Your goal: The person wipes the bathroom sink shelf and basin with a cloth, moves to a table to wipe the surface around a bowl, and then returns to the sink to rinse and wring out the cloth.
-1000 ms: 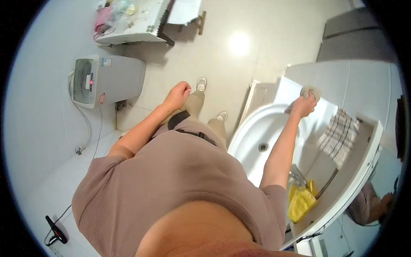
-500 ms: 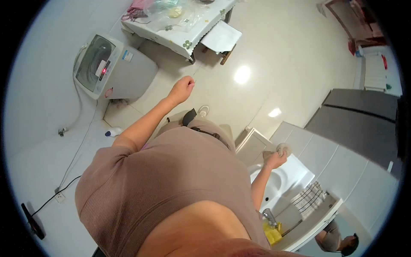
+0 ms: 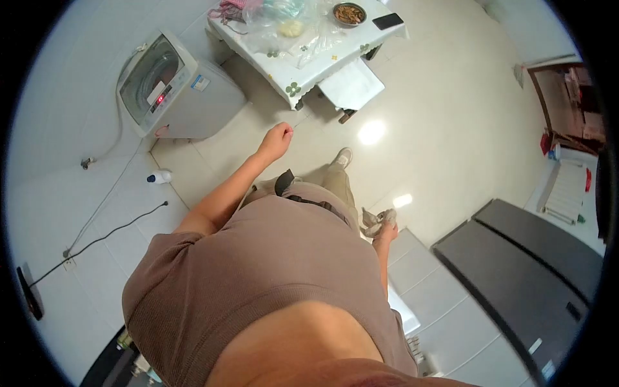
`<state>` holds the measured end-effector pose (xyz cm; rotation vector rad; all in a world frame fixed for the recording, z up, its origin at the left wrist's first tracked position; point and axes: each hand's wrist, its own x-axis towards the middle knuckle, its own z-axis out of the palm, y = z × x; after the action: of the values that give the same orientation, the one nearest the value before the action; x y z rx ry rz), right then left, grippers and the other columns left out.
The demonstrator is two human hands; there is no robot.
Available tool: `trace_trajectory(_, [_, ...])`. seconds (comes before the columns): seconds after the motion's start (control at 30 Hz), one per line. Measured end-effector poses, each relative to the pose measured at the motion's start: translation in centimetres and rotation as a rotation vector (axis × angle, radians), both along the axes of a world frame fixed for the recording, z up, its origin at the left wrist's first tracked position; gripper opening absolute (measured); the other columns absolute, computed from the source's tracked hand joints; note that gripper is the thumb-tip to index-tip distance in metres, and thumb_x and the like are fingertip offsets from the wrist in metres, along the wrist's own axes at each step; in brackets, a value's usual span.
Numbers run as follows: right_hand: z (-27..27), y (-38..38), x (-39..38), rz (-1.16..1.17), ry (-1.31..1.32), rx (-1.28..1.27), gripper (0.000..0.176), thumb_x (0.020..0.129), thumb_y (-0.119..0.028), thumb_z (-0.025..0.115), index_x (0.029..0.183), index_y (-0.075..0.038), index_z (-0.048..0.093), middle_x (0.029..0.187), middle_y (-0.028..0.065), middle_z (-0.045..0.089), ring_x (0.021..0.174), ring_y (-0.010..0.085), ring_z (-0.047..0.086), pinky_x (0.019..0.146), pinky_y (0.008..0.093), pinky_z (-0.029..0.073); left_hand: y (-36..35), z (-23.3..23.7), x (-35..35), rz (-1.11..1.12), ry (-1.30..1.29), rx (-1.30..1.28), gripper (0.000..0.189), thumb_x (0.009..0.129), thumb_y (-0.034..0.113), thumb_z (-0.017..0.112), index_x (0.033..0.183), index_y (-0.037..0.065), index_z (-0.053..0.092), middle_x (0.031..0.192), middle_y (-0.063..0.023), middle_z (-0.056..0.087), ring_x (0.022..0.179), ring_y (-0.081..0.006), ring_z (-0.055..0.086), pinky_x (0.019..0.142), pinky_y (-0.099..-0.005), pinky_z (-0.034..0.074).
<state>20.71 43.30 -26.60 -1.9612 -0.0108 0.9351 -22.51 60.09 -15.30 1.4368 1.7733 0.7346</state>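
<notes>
My right hand [image 3: 386, 236] is closed around a crumpled greyish-beige cloth [image 3: 372, 222], part of which hangs loose beside my hip. Out in front of my body, my left hand [image 3: 278, 140] is curled into a loose fist with nothing visible in it. It hovers over the floor, nearest to the table's front corner and the washing machine [image 3: 213, 97], touching neither. The machine's see-through lid is down and a red display glows on its panel.
Ahead is a table [image 3: 284, 71] with plastic bags, a bowl of food [image 3: 349, 14] and a phone [image 3: 387, 22]. A white-topped stool [image 3: 352, 85] juts from under it. A dark grey fridge [image 3: 509, 277] stands at right. A white bottle [image 3: 160, 177] is at left.
I have stepped forward and away from the washbasin, which has mostly left the view. The cloth has moved with my right hand. More of the table shows; my left hand stays fisted.
</notes>
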Motion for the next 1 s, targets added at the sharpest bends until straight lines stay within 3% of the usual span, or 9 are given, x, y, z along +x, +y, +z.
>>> trace_trajectory(0.1, [6.6, 6.1, 0.9, 0.000, 0.190, -0.114, 0.034, 0.073, -0.007, 0.063, 0.104, 0.003, 0.055, 0.092, 0.0143, 0.061, 0.076, 0.0269, 0.061, 0.066, 0.0412, 0.052, 4.2, -0.8, 1.6, 0.093, 0.036, -0.035, 0.013, 0.084, 0.013, 0.051, 0.083, 0.001, 0.054, 0.082, -0.0189, 0.059, 0.076, -0.0343, 0.057, 0.068, -0.0404, 0.045])
trace_trajectory(0.27, [1.1, 11.0, 8.2, 0.060, 0.124, -0.108, 0.031, 0.078, -0.008, 0.064, 0.105, 0.003, 0.053, 0.088, 0.0146, 0.061, 0.074, 0.0291, 0.062, 0.064, 0.0436, 0.053, 11.5, -6.2, 2.4, 0.097, 0.135, -0.012, 0.018, 0.085, 0.017, 0.051, 0.085, 0.000, 0.057, 0.083, -0.0206, 0.061, 0.079, -0.0348, 0.060, 0.070, -0.0386, 0.046])
trace_trajectory(0.43, [3.8, 16.8, 8.3, 0.145, 0.112, -0.229, 0.036, 0.076, -0.001, 0.061, 0.111, 0.002, 0.052, 0.098, 0.0152, 0.059, 0.084, 0.0271, 0.061, 0.069, 0.0407, 0.052, 18.8, -8.2, 2.7, 0.083, 0.315, -0.119, 0.019, 0.085, 0.016, 0.047, 0.088, 0.003, 0.060, 0.090, -0.0207, 0.061, 0.090, -0.0373, 0.058, 0.075, -0.0448, 0.046])
trace_trajectory(0.53, [4.4, 18.9, 7.6, 0.157, 0.164, -0.165, 0.037, 0.076, 0.001, 0.059, 0.112, 0.002, 0.051, 0.102, 0.0154, 0.058, 0.087, 0.0280, 0.060, 0.070, 0.0418, 0.052, 23.7, -9.7, 2.3, 0.115, 0.399, -0.191, 0.021, 0.084, 0.015, 0.045, 0.085, 0.000, 0.061, 0.090, -0.0234, 0.060, 0.085, -0.0414, 0.057, 0.077, -0.0460, 0.046])
trace_trajectory(0.63, [4.5, 19.2, 6.6, 0.240, 0.143, -0.231, 0.039, 0.078, -0.009, 0.054, 0.115, 0.001, 0.050, 0.099, 0.0157, 0.057, 0.083, 0.0303, 0.060, 0.065, 0.0424, 0.050, 29.0, -10.8, 1.4, 0.094, 0.466, -0.319, 0.021, 0.082, 0.011, 0.048, 0.095, 0.003, 0.063, 0.096, -0.0195, 0.062, 0.097, -0.0352, 0.059, 0.082, -0.0425, 0.048])
trace_trajectory(0.7, [6.4, 20.3, 4.7, 0.091, 0.166, -0.283, 0.040, 0.076, 0.002, 0.058, 0.115, 0.000, 0.049, 0.102, 0.0149, 0.058, 0.087, 0.0290, 0.060, 0.070, 0.0429, 0.052, 32.8, -12.0, 0.5, 0.105, 0.448, -0.377, 0.021, 0.081, 0.010, 0.048, 0.094, 0.003, 0.064, 0.098, -0.0201, 0.062, 0.097, -0.0350, 0.059, 0.081, -0.0422, 0.049])
trace_trajectory(0.77, [3.7, 17.7, 6.4, 0.138, 0.169, -0.309, 0.039, 0.075, 0.003, 0.057, 0.113, 0.000, 0.048, 0.101, 0.0155, 0.058, 0.085, 0.0299, 0.060, 0.069, 0.0440, 0.052, 36.3, -13.9, 0.5, 0.123, 0.403, -0.440, 0.021, 0.080, 0.009, 0.049, 0.093, 0.003, 0.064, 0.100, -0.0208, 0.062, 0.096, -0.0348, 0.060, 0.081, -0.0419, 0.049])
trace_trajectory(0.83, [8.0, 19.8, 3.0, 0.115, 0.253, -0.349, 0.039, 0.074, 0.003, 0.057, 0.111, 0.002, 0.048, 0.100, 0.0162, 0.058, 0.084, 0.0305, 0.060, 0.069, 0.0449, 0.051, 37.6, -14.5, -0.9, 0.107, 0.429, -0.483, 0.022, 0.079, 0.007, 0.048, 0.092, 0.004, 0.065, 0.101, -0.0210, 0.063, 0.095, -0.0342, 0.061, 0.080, -0.0421, 0.050])
trace_trajectory(1.0, [7.4, 22.8, 1.5, 0.150, 0.184, -0.404, 0.045, 0.071, 0.001, 0.057, 0.115, 0.001, 0.046, 0.101, 0.0163, 0.057, 0.084, 0.0303, 0.060, 0.067, 0.0431, 0.051, 42.8, -19.6, -3.1, 0.161, 0.385, -0.437, 0.023, 0.079, 0.006, 0.047, 0.093, 0.003, 0.064, 0.099, -0.0215, 0.063, 0.094, -0.0350, 0.061, 0.079, -0.0426, 0.049])
